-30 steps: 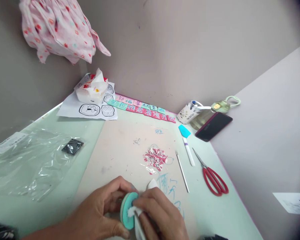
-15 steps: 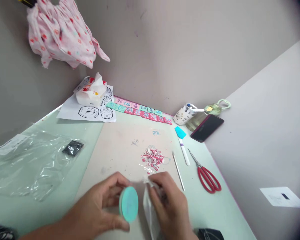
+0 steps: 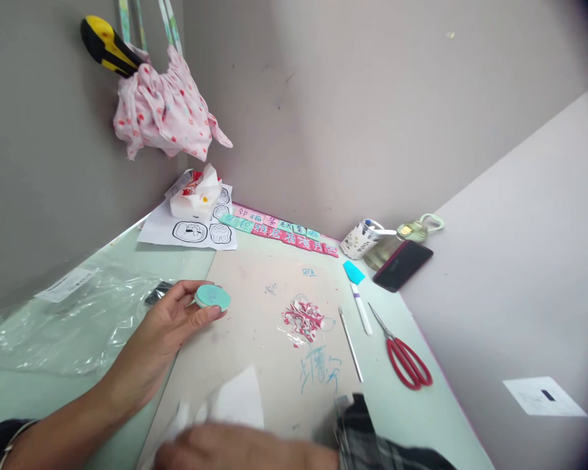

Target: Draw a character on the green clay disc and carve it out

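My left hand (image 3: pixel 186 313) pinches a round turquoise-and-white disc (image 3: pixel 212 297) by its rim, flat face turned up, above the left edge of the beige work mat (image 3: pixel 245 326). It looks like a block of carving rubber. At the bottom edge my right hand (image 3: pixel 240 447) is smeared by motion, its fingers curled at a white sheet (image 3: pixel 240 398), tissue or thin paper. A heap of red and white shavings (image 3: pixel 304 320) lies on the mat, with blue pencil-like marks (image 3: pixel 318 369) just below it.
To the right lie a thin craft knife (image 3: pixel 351 346), a blue-tipped white tool (image 3: pixel 361 307) and red-handled scissors (image 3: pixel 406 359). A phone (image 3: pixel 402 266) leans by a cup (image 3: pixel 361 240). Lettered tiles (image 3: pixel 279 233) line the back; a plastic bag (image 3: pixel 93 326) lies left.
My left hand has moved up and left with the disc, tilting its face upward. My right hand has swung down and left with the white sheet, uncovering the blue marks. The view has shifted.
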{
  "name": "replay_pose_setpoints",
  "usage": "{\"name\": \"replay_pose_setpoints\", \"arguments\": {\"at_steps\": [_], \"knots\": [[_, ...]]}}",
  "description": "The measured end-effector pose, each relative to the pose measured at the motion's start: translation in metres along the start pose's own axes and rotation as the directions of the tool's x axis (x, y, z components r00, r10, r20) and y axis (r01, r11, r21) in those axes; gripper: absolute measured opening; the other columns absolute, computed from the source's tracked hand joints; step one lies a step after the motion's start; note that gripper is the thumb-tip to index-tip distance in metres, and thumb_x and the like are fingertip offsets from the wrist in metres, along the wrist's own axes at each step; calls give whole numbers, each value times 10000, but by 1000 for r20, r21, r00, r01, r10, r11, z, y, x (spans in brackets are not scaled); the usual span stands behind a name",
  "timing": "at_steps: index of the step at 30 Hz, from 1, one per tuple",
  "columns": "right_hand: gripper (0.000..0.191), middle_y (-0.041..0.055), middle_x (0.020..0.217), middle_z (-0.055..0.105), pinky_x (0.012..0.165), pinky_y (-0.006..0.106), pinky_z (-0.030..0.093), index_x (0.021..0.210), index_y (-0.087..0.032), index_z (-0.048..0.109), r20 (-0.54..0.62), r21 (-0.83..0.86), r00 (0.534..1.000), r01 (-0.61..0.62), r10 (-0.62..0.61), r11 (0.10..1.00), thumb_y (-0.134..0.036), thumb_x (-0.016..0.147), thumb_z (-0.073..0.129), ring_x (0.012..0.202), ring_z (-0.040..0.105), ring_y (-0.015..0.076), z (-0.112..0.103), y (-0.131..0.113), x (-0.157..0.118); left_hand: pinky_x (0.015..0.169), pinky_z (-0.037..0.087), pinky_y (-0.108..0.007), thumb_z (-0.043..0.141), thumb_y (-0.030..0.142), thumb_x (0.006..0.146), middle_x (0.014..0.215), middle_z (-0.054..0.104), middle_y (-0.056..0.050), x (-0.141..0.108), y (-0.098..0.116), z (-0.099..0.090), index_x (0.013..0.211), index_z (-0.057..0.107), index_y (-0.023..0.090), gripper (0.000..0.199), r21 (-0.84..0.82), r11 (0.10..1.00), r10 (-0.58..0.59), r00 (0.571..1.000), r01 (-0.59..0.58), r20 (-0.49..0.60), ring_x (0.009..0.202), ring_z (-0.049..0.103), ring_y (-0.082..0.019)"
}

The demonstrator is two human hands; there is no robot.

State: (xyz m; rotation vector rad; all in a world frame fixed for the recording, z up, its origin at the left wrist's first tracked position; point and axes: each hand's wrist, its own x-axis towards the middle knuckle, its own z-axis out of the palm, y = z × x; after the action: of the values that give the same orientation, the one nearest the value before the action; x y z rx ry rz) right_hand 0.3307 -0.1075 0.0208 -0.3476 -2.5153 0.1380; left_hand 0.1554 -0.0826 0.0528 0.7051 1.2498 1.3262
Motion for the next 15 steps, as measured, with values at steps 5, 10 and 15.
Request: {"name": "replay_pose_setpoints", "arguments": {"at_steps": [5, 10, 15], "knots": [[244, 88, 1109, 703, 897, 303, 595, 1194, -169, 632, 140, 11, 985, -100, 98, 995, -100, 993, 512, 1010, 665, 185, -16, 103, 17, 845, 520, -261, 813, 461, 841, 1074, 699, 11, -1, -3, -1, 1135, 588, 291, 407, -29, 1000, 10, 1000, -9, 29, 1048, 664, -198], [384, 158, 1177, 640, 882, 387, 595, 1316, -181, 547, 30, -19, 957, -288, 288, 958, -43, 996, 388, 1082, 654, 240, -42, 107, -4, 847, 522, -261, 830, 527, 790, 1068, 711, 12, 1, 0, -4, 1130, 581, 304, 478, -46, 999, 15, 1000, -15, 5, 1038, 662, -196], [311, 5, 1042, 720, 714, 226, 582, 1269, -320, 597, 375, 153, 926, -109, 44, 982, -269, 963, 623, 902, 687, 187, -23, 28, -35, 944, 490, -301, 835, 542, 769, 1106, 724, 0, 3, 3, -5, 1114, 592, 291, 491, -40, 998, 51, 998, -52, -38, 1095, 652, -213]]}}
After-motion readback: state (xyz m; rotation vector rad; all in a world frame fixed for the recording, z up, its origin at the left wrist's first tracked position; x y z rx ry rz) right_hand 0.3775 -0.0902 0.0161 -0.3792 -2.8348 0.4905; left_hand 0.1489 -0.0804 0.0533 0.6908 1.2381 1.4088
